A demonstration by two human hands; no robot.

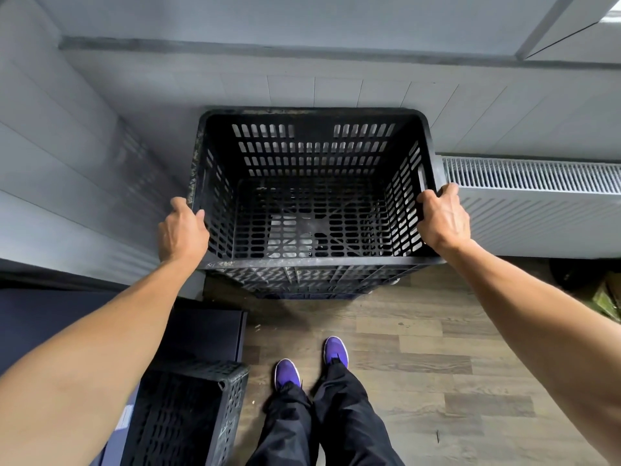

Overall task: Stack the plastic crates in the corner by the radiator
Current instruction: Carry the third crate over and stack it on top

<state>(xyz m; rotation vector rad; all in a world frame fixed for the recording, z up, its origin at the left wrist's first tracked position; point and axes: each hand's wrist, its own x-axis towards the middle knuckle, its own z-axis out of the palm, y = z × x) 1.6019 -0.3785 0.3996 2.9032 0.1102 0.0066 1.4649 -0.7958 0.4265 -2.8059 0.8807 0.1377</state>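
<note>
1. Where your view drops straight down, your two purple shoes (311,363) stand on the brown wood-plank floor (437,348), with black trouser legs (322,418) above them.
2. Just to the left of your feet, a second black perforated plastic crate (188,412) lies near the bottom edge of the view, partly hidden by your left forearm; you cannot tell which way it is turned.
3. Beside and beyond that crate sits a dark navy box-like object (205,327), close to the left wall.
4. Your left hand (183,230) is closed over the left rim of the large black slotted plastic crate (312,183), with the fingers curled over the outside edge and the thumb on the inside.
5. Your right hand (443,218) is closed over the right rim of the same crate, near its handle slot.
6. That crate sits upright with its open top towards you, in the corner, resting on at least one other dark crate (309,287) whose slotted wall shows under its near edge.
7. Just beside the crate's right wall is the white panel radiator (537,203) with a grilled top, fixed along the far wall.
8. Behind the crate rises the pale grey panelled wall (336,85); a similar wall runs along your left.
</note>
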